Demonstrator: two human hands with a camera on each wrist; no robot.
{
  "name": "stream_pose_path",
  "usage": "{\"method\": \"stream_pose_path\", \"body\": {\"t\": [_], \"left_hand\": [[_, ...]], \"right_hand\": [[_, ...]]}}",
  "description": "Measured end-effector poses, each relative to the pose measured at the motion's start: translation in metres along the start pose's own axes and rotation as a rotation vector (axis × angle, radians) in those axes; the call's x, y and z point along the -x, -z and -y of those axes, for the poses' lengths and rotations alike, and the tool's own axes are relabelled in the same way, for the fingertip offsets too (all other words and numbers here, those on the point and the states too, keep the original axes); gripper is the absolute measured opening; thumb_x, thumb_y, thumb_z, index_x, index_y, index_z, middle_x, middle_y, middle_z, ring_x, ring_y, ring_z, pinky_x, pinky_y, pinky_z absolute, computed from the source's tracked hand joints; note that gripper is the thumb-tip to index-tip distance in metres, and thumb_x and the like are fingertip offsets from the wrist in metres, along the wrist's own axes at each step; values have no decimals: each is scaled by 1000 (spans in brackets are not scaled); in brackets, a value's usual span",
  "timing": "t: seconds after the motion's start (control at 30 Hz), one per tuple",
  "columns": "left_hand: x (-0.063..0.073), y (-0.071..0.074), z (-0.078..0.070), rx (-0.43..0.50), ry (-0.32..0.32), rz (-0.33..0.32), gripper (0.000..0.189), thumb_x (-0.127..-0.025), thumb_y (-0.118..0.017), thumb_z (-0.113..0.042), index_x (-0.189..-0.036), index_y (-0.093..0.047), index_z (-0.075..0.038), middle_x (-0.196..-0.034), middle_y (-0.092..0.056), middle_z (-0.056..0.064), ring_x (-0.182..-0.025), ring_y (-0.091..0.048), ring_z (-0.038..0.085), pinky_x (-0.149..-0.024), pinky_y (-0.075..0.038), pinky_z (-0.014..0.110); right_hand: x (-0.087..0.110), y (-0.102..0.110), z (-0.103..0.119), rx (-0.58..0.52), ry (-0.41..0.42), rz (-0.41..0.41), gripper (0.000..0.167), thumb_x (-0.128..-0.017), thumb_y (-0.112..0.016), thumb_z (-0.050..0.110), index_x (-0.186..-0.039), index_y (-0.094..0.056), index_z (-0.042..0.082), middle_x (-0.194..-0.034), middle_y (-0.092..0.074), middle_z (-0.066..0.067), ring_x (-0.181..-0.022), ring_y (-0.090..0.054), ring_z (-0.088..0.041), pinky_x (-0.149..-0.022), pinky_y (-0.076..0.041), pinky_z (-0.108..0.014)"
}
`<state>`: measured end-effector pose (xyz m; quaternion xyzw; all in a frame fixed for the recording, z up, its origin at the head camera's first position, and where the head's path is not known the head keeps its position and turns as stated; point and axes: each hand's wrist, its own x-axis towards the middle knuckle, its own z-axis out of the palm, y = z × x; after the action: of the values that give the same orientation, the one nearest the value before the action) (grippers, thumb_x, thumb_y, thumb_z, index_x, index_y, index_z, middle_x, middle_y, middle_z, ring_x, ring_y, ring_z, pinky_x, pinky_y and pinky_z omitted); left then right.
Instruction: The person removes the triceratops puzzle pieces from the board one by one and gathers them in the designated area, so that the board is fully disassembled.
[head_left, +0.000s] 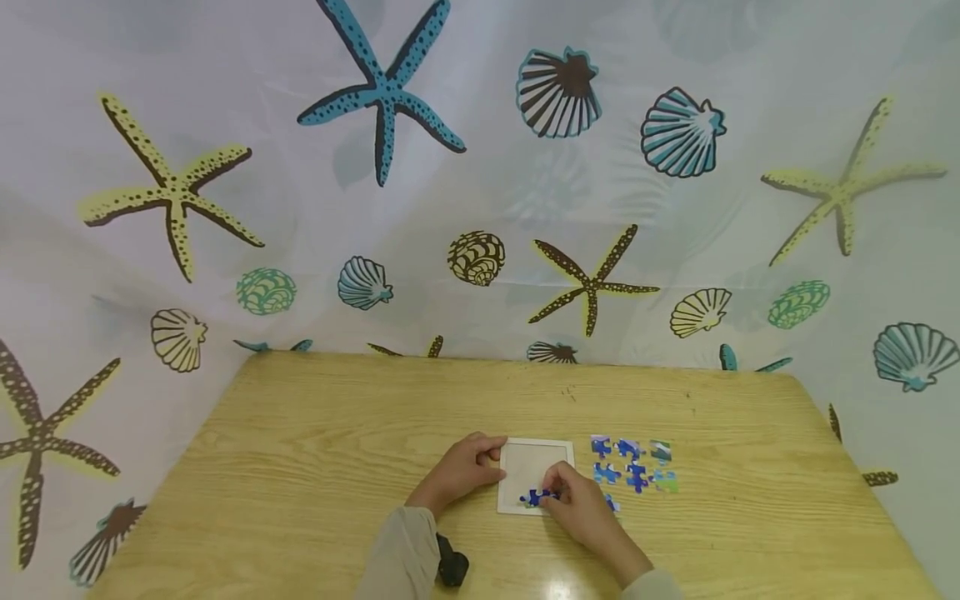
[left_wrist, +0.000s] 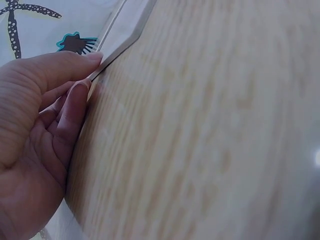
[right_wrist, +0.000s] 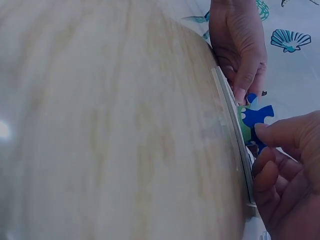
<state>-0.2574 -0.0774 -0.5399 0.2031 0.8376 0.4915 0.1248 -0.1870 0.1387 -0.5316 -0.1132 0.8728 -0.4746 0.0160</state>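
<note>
A square white puzzle tray (head_left: 540, 441) lies on the table. My left hand (head_left: 461, 471) holds its left side; in the left wrist view the thumb and curled fingers pinch the tray's edge (left_wrist: 120, 45). Over the tray's lower right part, my right hand (head_left: 585, 507) pinches a blue jigsaw puzzle piece (right_wrist: 254, 117) between thumb and fingers. Blue and some green show on the piece, which is tilted in the right wrist view. The fingers hide part of it, and whether it touches the tray's base I cannot tell.
Several loose puzzle pieces (head_left: 637, 477) lie in rows right of the tray, one partly behind my right hand. A black device (head_left: 452, 564) is by the left wrist. Behind the wooden table (head_left: 337, 417) hangs a shell-and-starfish patterned curtain (head_left: 450, 192).
</note>
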Motion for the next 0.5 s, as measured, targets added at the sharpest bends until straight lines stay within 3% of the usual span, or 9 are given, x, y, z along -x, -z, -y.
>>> {"method": "stream_pose_path", "body": {"t": [0.27, 0.37, 0.5], "left_hand": [[1, -1, -1, 14, -4, 6, 52, -86, -69, -8, -134, -52, 1, -92, -51, 3, -71, -41, 14, -63, -36, 23], [0, -1, 0, 17, -2, 9, 53, -86, -69, -8, -134, -51, 1, -92, -51, 2, -70, -41, 13, -62, -36, 23], [-2, -2, 3, 25, 4, 10, 53, -85, -69, -7, -135, -51, 0, -92, -51, 3, -70, -41, 13, -62, -36, 22]], "right_hand": [[4, 10, 1, -133, -26, -41, 9, -87, -67, 5, -90, -60, 10, -81, -60, -1, -56, -43, -5, -52, -37, -20], [5, 21, 0, -134, -34, -70, 8, -87, -66, 5, -94, -63, 7, -85, -61, -2, -61, -46, -7, -53, -39, -20], [11, 41, -8, -136, -104, -124, 10, -88, -65, 4, -97, -65, 5, -86, -61, -2, -70, -53, -10, -59, -45, -20]]}}
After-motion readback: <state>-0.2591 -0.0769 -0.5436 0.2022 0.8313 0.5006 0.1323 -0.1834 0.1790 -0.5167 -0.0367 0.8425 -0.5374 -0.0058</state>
